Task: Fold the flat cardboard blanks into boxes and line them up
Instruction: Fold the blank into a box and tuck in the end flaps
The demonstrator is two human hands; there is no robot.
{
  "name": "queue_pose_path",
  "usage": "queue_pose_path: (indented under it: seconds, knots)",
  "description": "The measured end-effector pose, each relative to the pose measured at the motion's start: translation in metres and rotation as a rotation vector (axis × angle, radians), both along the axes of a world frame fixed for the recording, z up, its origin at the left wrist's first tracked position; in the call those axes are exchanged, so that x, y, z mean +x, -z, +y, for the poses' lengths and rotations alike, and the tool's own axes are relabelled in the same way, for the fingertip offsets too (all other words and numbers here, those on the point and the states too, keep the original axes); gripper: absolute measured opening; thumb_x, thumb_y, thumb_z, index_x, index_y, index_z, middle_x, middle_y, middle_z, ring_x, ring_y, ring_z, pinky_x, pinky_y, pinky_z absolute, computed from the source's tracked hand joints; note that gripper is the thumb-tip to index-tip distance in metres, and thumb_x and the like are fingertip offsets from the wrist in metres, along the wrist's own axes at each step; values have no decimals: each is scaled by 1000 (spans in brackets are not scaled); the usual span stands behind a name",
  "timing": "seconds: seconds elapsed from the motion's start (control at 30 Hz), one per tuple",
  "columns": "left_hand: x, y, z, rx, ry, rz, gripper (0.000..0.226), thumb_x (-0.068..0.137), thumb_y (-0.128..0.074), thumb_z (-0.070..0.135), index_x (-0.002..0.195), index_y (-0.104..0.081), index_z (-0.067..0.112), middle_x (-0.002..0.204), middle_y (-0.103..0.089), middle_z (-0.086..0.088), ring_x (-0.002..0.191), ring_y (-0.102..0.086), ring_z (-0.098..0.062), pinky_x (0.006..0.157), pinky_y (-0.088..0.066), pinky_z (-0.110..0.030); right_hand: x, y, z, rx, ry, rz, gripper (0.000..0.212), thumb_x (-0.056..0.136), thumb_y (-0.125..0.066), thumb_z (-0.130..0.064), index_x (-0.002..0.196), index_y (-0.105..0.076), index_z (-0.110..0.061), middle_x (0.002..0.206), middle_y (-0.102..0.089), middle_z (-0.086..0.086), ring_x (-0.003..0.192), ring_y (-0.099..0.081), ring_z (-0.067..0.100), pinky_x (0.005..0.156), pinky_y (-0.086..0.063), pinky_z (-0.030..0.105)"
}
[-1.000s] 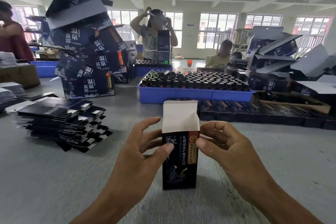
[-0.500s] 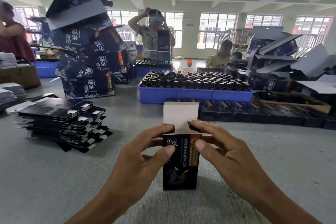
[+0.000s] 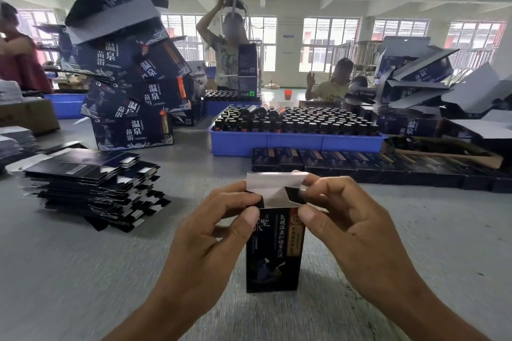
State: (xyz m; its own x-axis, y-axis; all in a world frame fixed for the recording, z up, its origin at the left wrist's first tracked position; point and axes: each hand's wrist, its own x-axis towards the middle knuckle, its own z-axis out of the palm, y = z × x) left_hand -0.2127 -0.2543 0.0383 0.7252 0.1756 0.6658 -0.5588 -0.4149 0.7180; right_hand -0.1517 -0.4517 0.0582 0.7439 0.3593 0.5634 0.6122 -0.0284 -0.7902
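Grey worktable (image 3: 69, 271) in a packing hall, with a dark box (image 3: 274, 252) standing upright between both hands. Left hand (image 3: 210, 235) pinches the box's upper left corner between thumb and curled fingers; right hand (image 3: 349, 227) pinches the upper right corner, its fingertips on the white top flap (image 3: 277, 184), which leans toward the opening. Risks, as judged: uneven pressure could crease the flap off its score line, or the tuck tab could catch outside the front wall; a hard squeeze could skew the box. Stack of flat blanks (image 3: 91, 183) lies left of the left hand; a row of finished boxes (image 3: 360, 166) lies beyond the right hand.
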Motion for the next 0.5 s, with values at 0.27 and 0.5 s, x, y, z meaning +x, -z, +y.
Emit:
queue_pose_path:
  seconds: [0.27,0.5]
  knots:
    - [-1,-1,-2,21,-33,5,16,97,-62,29,107,-69,39,124,-64,24,112,-65,-4,80,-54,-14,-6,-2,1,-3,30,-55,42,78,-65,-50,117,-59,-65,117,-65,-36,111,-61,-12,85,-46,2]
    - [-2,-2,-2,5,2,15,17,95,-61,32,108,-70,37,128,-64,19,116,-65,-9,82,-57,-19,-9,-1,4,91,63,-55,28,84,-64,-43,111,-71,-44,110,-72,-26,105,-66,-7,84,-49,6]
